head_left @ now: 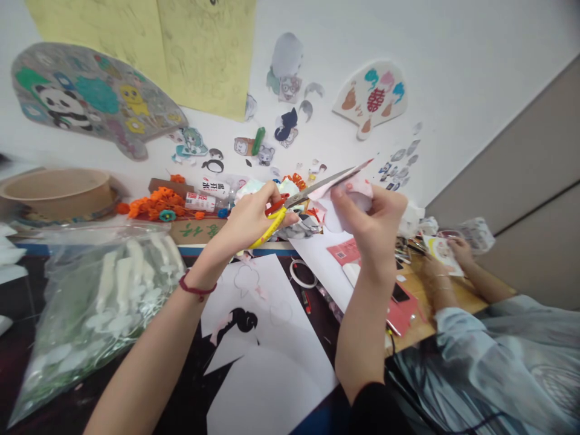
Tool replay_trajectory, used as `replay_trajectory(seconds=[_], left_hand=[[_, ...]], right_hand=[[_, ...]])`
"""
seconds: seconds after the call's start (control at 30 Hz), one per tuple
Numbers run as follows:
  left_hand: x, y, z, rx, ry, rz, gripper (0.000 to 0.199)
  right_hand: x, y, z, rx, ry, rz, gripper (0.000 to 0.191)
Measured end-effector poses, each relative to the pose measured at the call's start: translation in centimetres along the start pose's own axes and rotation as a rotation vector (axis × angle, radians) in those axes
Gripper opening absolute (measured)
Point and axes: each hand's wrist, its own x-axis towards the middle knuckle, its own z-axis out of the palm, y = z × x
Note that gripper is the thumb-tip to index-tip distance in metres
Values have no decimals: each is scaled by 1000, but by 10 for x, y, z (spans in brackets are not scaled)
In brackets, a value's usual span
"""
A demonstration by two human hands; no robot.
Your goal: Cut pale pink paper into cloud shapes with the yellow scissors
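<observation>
My left hand point(260, 217), with a dark red cord at its wrist, is closed around scissors point(272, 228) that have yellow and red handles. Their blades point up and to the right, and the tip meets a small piece of pink and white paper point(351, 194). That piece is pinched between the thumb and fingers of my right hand point(374, 217). Below both hands, white sheets point(281, 362) lie on the dark table, with a black and pink cut-out figure point(244, 320) on them.
A clear bag point(90, 314) of white pieces lies left, before a round tan container point(58, 193). Orange flowers point(158, 205) and a bottle point(202, 201) stand at the wall. A white ring point(303, 273) lies mid-table. At right, another person's hands point(453, 260) hold a card.
</observation>
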Motion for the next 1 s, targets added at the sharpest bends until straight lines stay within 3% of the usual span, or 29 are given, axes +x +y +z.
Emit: replay_trajectory(seconds=[0.37,0.6,0.83,1.0], left_hand=[[1,-2,-1,35,34,46,40],[1,-1,-4,63,44,30,41],[0,-3,-1,-6,16,13,31],[-1,-2,0,-7,-34,-9,32]], right_hand=[[-1,-1,-1,-20,2,-2,36],[0,6,0,-30,47,-27,25],[2,4,3,68,40,-55,41],[3,5,5,59,78,-82,34]])
